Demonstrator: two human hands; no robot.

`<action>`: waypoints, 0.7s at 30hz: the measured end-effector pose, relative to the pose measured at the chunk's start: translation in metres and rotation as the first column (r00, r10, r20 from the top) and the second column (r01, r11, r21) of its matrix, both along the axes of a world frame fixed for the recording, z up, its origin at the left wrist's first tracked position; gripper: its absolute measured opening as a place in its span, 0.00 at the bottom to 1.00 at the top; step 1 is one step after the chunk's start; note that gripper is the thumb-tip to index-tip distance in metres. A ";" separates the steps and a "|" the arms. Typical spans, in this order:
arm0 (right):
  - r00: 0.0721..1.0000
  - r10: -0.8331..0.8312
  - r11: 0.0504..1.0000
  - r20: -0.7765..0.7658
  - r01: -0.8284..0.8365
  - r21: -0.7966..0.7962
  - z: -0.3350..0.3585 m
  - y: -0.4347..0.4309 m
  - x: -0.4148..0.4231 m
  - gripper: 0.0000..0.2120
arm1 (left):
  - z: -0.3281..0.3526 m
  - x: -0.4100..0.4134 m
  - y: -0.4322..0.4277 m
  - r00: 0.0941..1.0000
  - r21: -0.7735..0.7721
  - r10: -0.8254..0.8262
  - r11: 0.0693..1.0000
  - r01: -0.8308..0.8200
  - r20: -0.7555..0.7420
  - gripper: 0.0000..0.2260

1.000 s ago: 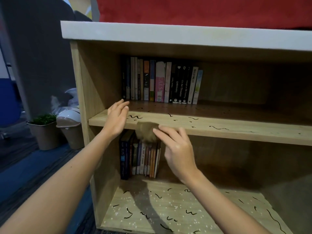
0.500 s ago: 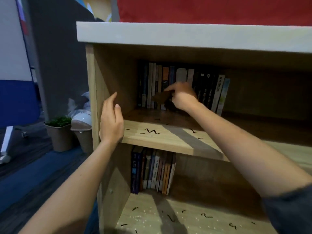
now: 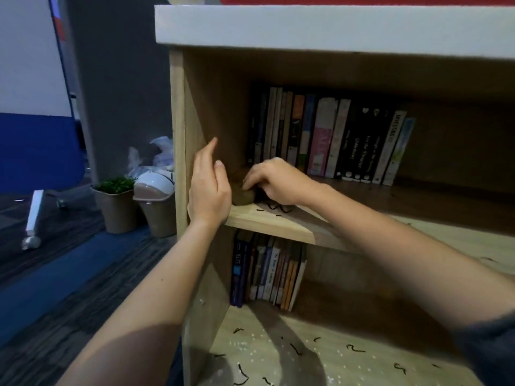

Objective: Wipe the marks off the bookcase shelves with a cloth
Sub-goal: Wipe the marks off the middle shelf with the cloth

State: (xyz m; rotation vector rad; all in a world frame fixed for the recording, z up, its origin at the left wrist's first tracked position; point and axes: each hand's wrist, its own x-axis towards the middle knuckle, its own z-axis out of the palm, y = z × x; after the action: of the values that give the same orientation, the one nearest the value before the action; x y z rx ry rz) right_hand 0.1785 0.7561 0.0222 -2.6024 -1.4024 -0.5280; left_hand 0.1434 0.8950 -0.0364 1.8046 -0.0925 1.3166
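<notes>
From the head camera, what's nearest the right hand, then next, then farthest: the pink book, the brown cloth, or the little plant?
1. Cloth: gripped in the right hand, at the left end of the shelf.
2. Pink book: standing behind the hand, at the shelf's back.
3. Plant: outside the bookcase, low and far left.

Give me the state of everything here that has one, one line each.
Left hand: open, fingers straight, by the left panel.
Right hand: fingers curled on the cloth.
Cloth: bunched, on the upper shelf's left end.
Upper shelf: black marks beside the cloth.
Bottom shelf: black marks all over.
Upper books: upright.
Lower books: standing, slightly tilted.
</notes>
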 end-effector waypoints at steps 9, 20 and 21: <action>0.959 -0.178 0.984 0.221 0.171 0.049 -0.071 -0.137 -0.141 0.17 | -0.005 -0.017 -0.011 0.994 0.079 -0.069 0.994 0.076 -0.088 0.18; 0.728 -0.559 0.749 0.396 0.239 0.618 -0.094 -0.137 -0.140 0.14 | -0.046 -0.042 -0.120 0.961 0.603 0.026 0.783 0.152 -0.276 0.25; 0.731 -0.580 0.758 0.359 0.322 0.568 -0.108 -0.134 -0.138 0.16 | -0.045 -0.043 -0.119 0.958 0.595 0.015 0.786 0.165 -0.286 0.25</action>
State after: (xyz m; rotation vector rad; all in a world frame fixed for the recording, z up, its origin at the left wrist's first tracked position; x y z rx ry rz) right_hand 0.0403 0.6220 -0.0856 -2.4500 -0.5252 -1.5308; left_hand 0.1004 0.7760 -0.0816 2.4949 -0.4888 1.0190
